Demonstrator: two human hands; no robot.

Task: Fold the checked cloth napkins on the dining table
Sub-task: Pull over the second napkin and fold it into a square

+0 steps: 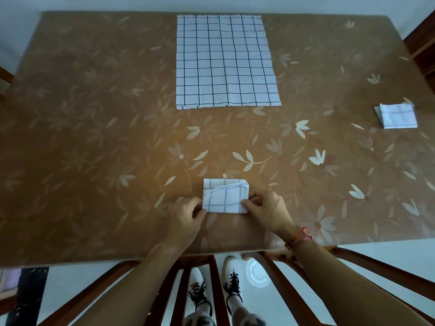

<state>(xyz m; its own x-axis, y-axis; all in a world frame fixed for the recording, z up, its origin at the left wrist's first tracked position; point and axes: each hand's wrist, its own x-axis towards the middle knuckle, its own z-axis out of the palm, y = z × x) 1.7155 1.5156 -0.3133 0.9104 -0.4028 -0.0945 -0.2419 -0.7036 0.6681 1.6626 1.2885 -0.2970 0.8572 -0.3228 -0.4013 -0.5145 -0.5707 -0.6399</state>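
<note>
A small folded checked napkin point(224, 196) lies near the table's front edge, its top layer curling up a little. My left hand point(186, 217) pinches its lower left corner. My right hand point(266, 210) pinches its lower right edge. A large unfolded checked napkin point(223, 60) lies flat at the far middle of the table. Another folded checked napkin point(397, 115) sits at the right side.
The table carries a brown cover with a pale flower pattern point(94, 137). A wooden chair back point(211, 278) stands between me and the front edge. Another dark chair point(421, 48) stands at the far right corner.
</note>
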